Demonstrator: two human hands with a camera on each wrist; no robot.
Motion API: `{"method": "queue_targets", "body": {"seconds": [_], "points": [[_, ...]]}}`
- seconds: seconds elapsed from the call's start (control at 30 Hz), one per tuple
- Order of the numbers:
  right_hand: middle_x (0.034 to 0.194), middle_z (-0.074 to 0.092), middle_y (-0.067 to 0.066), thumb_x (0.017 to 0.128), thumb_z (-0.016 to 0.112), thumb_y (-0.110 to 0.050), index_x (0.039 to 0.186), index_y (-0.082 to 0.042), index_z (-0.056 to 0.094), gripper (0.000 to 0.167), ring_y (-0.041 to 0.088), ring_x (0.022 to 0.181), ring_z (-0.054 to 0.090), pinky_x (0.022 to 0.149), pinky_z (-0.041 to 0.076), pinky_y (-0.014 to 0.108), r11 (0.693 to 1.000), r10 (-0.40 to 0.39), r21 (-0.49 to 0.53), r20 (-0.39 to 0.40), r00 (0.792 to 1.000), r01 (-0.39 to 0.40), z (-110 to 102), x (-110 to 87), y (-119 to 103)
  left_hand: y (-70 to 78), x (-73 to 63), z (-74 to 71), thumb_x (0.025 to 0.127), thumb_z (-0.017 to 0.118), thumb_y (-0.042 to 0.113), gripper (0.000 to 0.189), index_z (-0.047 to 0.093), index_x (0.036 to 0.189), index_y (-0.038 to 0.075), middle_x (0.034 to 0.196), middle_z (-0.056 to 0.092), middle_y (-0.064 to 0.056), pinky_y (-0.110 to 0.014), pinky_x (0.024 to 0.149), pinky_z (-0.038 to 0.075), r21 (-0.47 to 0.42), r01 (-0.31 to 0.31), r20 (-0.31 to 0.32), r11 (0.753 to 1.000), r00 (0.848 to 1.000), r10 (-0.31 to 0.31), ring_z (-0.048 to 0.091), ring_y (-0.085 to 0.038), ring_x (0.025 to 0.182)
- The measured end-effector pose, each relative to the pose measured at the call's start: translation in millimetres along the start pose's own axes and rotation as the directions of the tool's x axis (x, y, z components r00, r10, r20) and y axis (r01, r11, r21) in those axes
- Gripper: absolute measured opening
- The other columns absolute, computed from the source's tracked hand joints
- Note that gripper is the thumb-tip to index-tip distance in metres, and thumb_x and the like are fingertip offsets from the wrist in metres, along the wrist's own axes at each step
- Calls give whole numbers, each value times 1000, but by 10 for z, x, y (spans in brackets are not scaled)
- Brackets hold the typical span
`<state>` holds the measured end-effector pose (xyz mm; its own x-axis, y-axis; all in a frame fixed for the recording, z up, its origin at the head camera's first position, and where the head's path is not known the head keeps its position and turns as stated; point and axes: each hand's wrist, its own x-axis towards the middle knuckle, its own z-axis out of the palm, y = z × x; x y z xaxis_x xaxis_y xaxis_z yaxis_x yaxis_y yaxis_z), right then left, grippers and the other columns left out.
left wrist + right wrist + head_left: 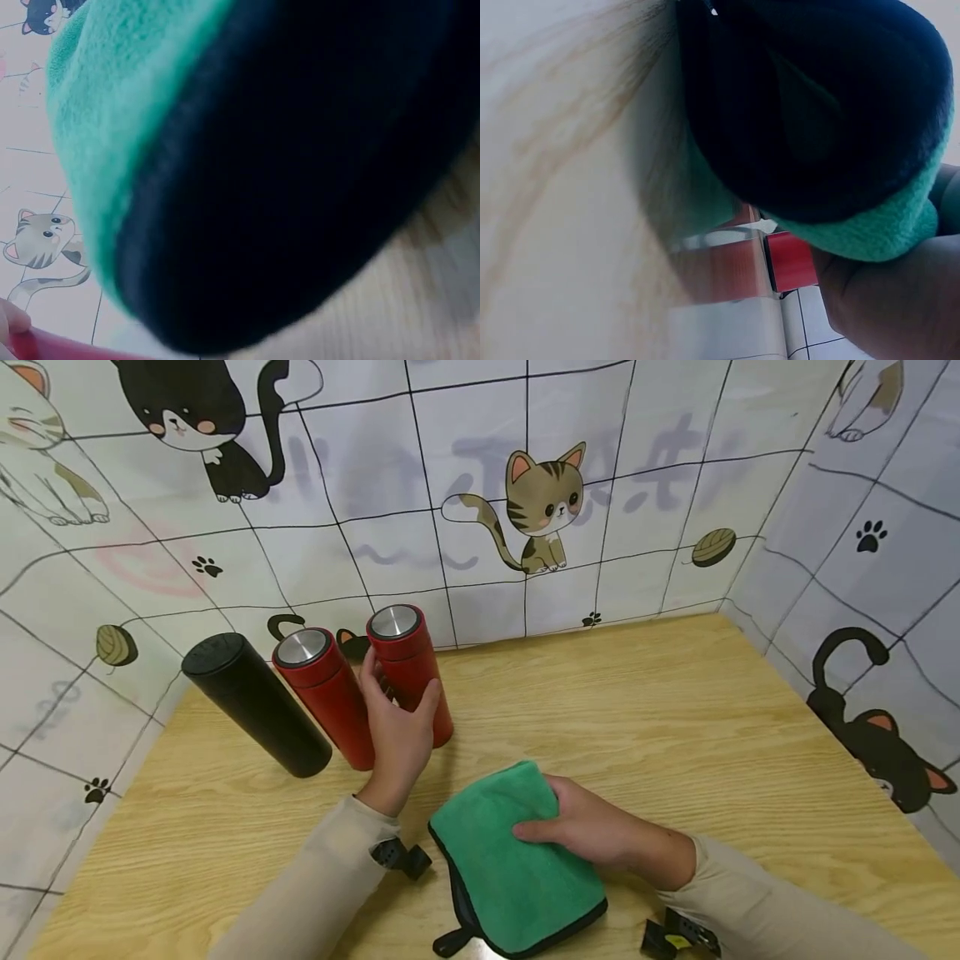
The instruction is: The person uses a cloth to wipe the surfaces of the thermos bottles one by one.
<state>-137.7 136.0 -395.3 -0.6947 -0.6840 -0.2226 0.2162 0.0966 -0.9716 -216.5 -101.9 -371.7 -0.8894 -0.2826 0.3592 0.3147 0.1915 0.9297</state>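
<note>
In the head view my left hand grips a red thermos flask with a steel-topped lid, thumb on the near side and fingers round the far side. The flask stands upright on the table. My right hand holds a folded green towel with black edging and a black loop, thumb on top; the other fingers are hidden by the cloth. Close up, the towel fills much of the left wrist view, its folded dark edge facing the camera. Behind the towel, part of a red flask shows in the right wrist view.
A second red thermos flask stands just left of my left hand, and a black one is left of that. They stand on a wood-grain table. A cat-patterned covering rises behind the table and at both sides.
</note>
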Motion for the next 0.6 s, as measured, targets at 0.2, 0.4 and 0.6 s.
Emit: {"method": "queue_targets", "body": {"seconds": [0.2,0.4,0.6], "points": [[124,65,13,96,66,-18,139,1,44,52,20,109,65,92,56,34,999,0,-51,-27,1000,-2,-15,5,-19,-23,-22,-65,87,78,20,81,30,152,22,144,46,-1,-47,112,40,22,-36,13,999,999,36,45,-17,131],[131,61,17,96,67,-21,144,0,41,59,24,112,65,92,56,39,996,11,-88,-145,989,-24,-50,17,-43,97,-122,-174,83,83,19,82,36,150,20,139,51,-1,-43,107,46,26,-147,20,989,989,146,51,-17,126],[137,57,20,97,64,-20,146,-3,38,58,26,115,64,92,55,41,999,21,-37,-350,937,-36,-56,38,-64,318,-287,-203,80,83,8,81,39,148,18,137,53,-1,-40,103,48,-37,-287,32,957,957,289,53,-18,126]]}}
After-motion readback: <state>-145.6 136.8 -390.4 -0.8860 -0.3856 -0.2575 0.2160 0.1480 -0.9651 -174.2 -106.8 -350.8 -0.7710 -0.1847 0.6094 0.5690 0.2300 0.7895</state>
